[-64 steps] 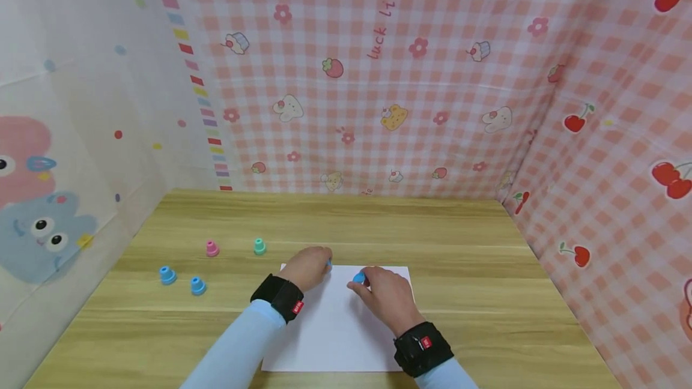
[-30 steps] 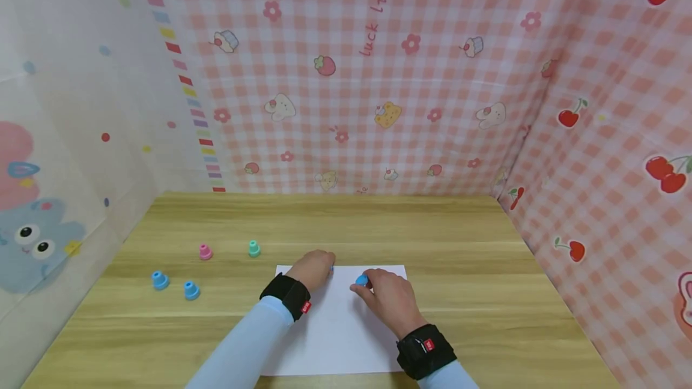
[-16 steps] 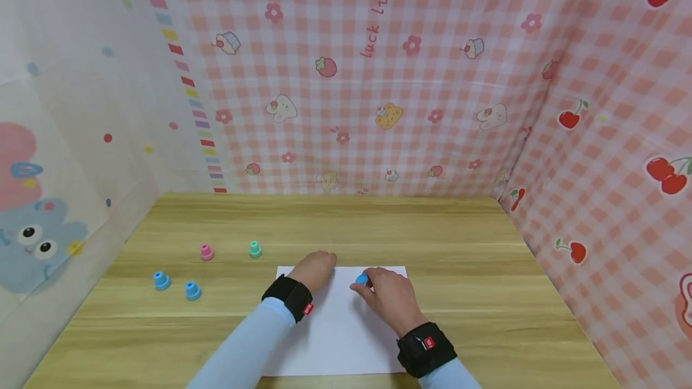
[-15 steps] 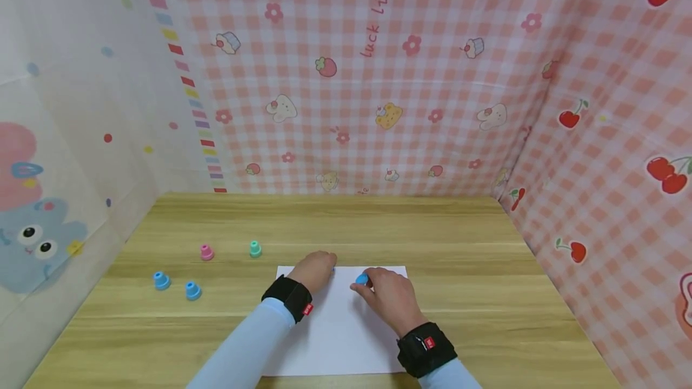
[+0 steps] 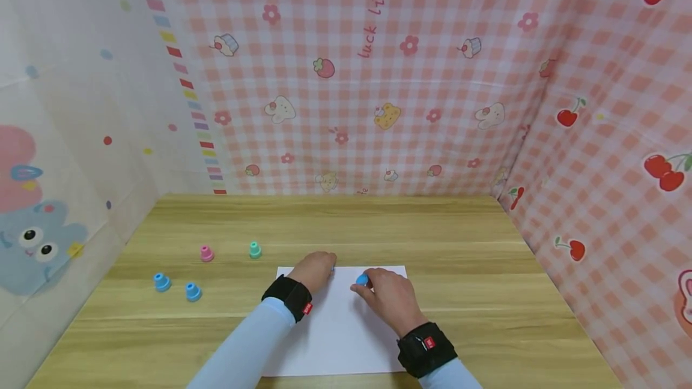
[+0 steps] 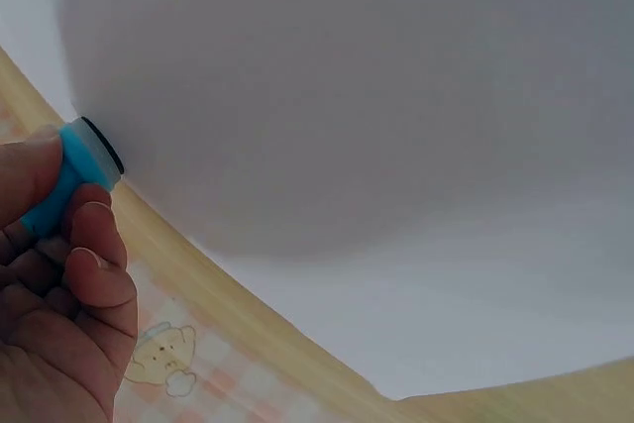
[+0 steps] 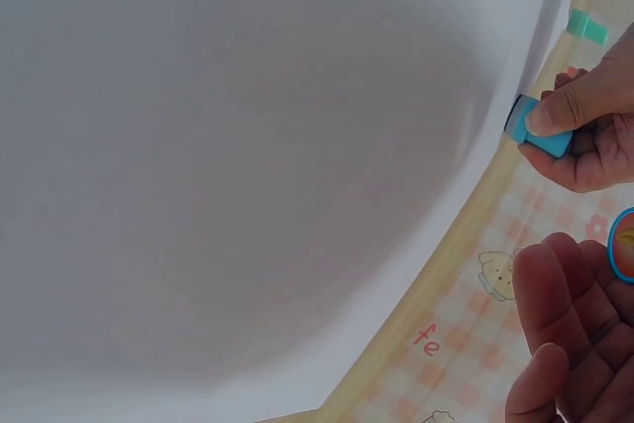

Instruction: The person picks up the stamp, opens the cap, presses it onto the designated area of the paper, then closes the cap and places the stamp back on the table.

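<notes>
A person's left hand [image 5: 313, 271] and right hand [image 5: 390, 298] work over a sheet of white paper [image 5: 346, 341] laid on a wood-grain counter [image 5: 486, 281]. The left fingers pinch a blue cylinder [image 6: 84, 160] at the paper's far edge, its pale end band rimmed in black; whether it touches the sheet cannot be told. Just beside it, above the paper, the right fingers pinch a blue round piece [image 5: 362, 279] (the right wrist view catches only part of its rim, with yellow inside). The two held pieces are apart.

To the left of the paper, four small stepped pieces stand upright, wider at the base: a pink piece [image 5: 207, 253] and a green piece [image 5: 255, 250] toward the back, with a blue piece at far left [image 5: 162, 282] and another blue piece [image 5: 193, 292] nearer the front. None touches another.

Black wristbands [image 5: 288, 297] with red tags circle both wrists over light blue sleeves [image 5: 243, 341]. Behind the counter hangs a pink gingham cloth [image 5: 346, 89] printed with flowers, strawberries and the words "luck life"; cherries dot the checked side panel [image 5: 611, 179] at right.
</notes>
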`<state>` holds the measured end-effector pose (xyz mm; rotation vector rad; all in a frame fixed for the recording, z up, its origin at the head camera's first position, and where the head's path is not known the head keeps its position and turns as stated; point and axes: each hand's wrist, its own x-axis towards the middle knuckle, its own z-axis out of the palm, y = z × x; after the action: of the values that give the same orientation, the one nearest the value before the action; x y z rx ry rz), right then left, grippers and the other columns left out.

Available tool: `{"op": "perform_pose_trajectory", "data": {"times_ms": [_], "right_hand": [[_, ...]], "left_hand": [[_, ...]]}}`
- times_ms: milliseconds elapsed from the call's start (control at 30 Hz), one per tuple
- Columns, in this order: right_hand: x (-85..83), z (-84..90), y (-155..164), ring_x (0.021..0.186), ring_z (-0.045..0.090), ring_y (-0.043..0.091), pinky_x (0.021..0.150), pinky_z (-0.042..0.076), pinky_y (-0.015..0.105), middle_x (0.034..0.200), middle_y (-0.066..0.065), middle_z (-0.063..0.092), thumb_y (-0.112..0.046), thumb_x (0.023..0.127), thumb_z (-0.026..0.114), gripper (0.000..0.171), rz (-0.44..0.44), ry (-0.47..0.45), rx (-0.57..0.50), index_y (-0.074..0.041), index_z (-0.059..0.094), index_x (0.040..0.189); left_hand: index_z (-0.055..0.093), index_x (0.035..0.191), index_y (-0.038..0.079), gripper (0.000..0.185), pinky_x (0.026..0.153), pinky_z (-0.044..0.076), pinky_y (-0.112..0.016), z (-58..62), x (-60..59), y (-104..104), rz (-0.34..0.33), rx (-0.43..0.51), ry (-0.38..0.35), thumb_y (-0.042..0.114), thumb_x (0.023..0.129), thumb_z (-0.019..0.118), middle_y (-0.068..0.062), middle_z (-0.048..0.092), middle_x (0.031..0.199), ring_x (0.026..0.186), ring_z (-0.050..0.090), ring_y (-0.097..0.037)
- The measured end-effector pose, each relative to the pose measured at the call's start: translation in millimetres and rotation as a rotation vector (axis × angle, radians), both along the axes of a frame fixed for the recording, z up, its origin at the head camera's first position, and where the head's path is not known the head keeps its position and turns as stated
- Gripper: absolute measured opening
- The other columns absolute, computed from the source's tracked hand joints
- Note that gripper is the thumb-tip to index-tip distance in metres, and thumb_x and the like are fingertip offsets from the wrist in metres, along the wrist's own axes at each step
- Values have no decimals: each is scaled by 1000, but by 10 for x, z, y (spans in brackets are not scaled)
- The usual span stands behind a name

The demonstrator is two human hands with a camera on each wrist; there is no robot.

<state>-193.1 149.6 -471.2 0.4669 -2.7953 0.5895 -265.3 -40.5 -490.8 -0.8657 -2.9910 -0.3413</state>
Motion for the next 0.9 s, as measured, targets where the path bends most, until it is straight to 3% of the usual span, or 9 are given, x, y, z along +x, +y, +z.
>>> {"op": "perform_pose_trajectory", "data": {"times_ms": [267, 533, 633, 900], "right_hand": [[0, -35, 6, 59, 48, 3, 51, 38, 23, 65, -13, 52, -38, 87, 75, 27, 5, 9, 4, -22, 61, 73], [4, -34, 7, 57, 45, 3, 49, 37, 22, 64, -14, 51, -40, 87, 76, 27, 1, 18, -1, -22, 61, 73], [8, -33, 5, 57, 45, 2, 49, 37, 22, 64, -14, 51, -40, 86, 76, 27, 3, 19, 2, -22, 61, 72], [12, -27, 0, 58, 49, 3, 50, 39, 21, 68, -13, 57, -41, 85, 77, 24, -18, -2, -13, -18, 70, 84]], "left_hand": [[63, 103, 1, 15, 87, 54, -37, 32, 11, 33, 19, -74, -13, 9, 93, 70, -12, 67, 93, 90, 66, -26], [62, 100, 1, 10, 85, 54, -36, 31, -23, 5, -21, -82, 12, 8, 94, 68, -12, 66, 89, 87, 66, -25], [63, 97, 4, 8, 82, 54, -36, 104, -38, -33, -26, -48, -8, 9, 94, 68, -8, 66, 86, 84, 65, -23], [64, 100, 4, 9, 71, 52, -33, 438, 5, -166, -15, 154, -43, 10, 94, 68, -2, 62, 84, 74, 57, -16]]}}
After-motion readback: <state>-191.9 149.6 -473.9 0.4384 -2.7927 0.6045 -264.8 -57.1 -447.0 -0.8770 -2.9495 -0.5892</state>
